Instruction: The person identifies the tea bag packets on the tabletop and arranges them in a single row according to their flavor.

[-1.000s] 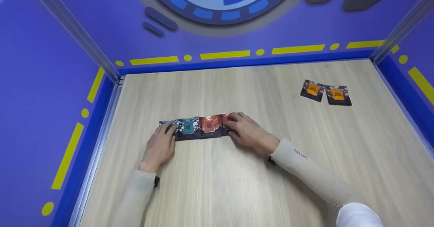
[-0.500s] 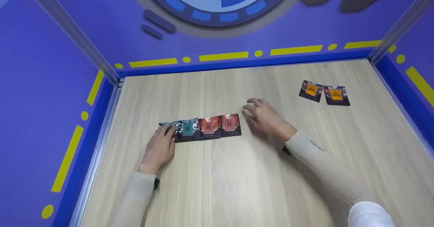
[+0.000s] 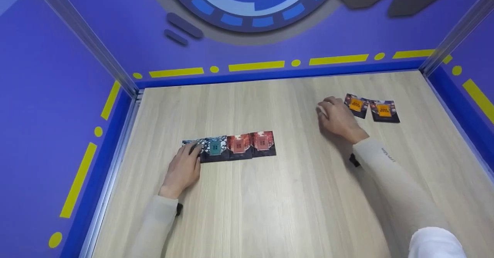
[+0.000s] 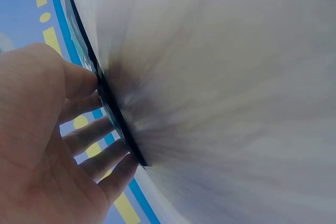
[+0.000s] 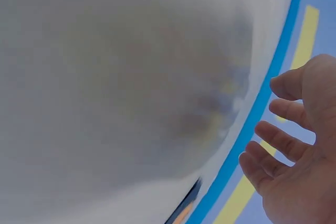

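Four-sided flat packets, dark with printed fronts, lie in a row. From the left come a mostly covered teal packet point(image 3: 190, 141), a second teal packet point(image 3: 215, 148), then a red packet point(image 3: 239, 145) and another red packet point(image 3: 263, 143). My left hand point(image 3: 180, 173) rests its fingertips on the leftmost one; the left wrist view shows fingers and thumb spread along the packets' dark edge point(image 4: 123, 124). My right hand point(image 3: 339, 120) is held over the table with fingers loosely bent and nothing in them, just left of an orange-fronted packet point(image 3: 356, 104).
A second orange-fronted packet point(image 3: 384, 110) lies to the right of the first, slightly apart. The wood-grain table point(image 3: 247, 204) is bounded by a blue back wall point(image 3: 254, 42) and side walls with yellow marks. Metal profiles point(image 3: 88, 46) run up the corners.
My right hand has let go of the rightmost red packet and moved right and back toward the orange-fronted packets. The row and my left hand have stayed in place.
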A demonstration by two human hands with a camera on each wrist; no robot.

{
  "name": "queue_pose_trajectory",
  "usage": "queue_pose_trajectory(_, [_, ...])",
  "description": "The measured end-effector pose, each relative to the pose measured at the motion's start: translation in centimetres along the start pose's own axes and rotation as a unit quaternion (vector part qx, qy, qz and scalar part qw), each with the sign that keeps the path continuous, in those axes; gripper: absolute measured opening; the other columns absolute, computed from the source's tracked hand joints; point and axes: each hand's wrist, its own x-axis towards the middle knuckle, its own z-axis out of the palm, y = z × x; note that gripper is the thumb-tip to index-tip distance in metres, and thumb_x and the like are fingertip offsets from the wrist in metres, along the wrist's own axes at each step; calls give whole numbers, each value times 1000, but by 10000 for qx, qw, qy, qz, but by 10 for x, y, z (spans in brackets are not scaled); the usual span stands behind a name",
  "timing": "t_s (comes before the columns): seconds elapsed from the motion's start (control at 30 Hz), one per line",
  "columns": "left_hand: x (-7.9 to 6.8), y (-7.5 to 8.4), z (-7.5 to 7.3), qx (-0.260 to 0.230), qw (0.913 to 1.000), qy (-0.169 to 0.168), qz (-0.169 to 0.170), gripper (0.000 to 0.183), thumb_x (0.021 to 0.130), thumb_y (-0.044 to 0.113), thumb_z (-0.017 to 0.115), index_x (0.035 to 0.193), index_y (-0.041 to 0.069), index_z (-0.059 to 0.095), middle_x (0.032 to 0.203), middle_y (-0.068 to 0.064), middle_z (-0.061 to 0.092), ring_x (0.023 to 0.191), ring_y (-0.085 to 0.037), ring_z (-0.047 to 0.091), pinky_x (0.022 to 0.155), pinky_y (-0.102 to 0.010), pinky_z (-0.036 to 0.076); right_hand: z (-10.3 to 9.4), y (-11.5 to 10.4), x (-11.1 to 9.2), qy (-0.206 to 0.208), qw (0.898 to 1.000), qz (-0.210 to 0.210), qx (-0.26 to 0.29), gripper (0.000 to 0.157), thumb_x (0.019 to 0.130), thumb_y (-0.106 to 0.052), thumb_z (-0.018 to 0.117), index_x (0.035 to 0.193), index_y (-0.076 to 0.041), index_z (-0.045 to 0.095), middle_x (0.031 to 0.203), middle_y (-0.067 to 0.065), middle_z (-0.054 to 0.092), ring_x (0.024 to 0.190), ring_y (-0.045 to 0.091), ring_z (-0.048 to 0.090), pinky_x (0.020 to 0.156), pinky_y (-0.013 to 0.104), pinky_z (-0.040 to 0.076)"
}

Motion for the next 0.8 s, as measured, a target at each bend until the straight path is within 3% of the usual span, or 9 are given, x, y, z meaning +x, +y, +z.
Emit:
queue_pose_trajectory(0.23, [0, -1, 2, -10, 10000, -53, -19, 46, 109, 19, 52, 153, 2, 56, 160, -22, 50, 149, -45, 46, 120, -61, 44, -10, 27, -6, 74, 9988, 430, -200, 42, 103, -12, 60, 139, 8, 62, 146, 33, 54, 137, 54, 48, 118, 70, 39])
queue_pose_trajectory(0.53, [1, 0, 1, -67, 10000, -20, 17, 46, 109, 17, 52, 152, 3, 57, 159, -23, 50, 148, -45, 47, 118, -62, 46, -16, 45, -13, 223, 9954, 909, -210, 42, 105, -14, 56, 140, 8, 60, 153, 35, 47, 139, 56, 42, 120, 71, 34])
queue_pose_trajectory(0.8, [1, -1, 0, -20, 9999, 82, 105, 45, 108, 16, 54, 151, 1, 58, 158, -23, 51, 146, -46, 49, 116, -62, 47, -21, 60, -22, 210, 9918, 1234, -237, 49, 103, -11, 52, 149, 7, 55, 152, 37, 44, 134, 57, 43, 114, 73, 36])
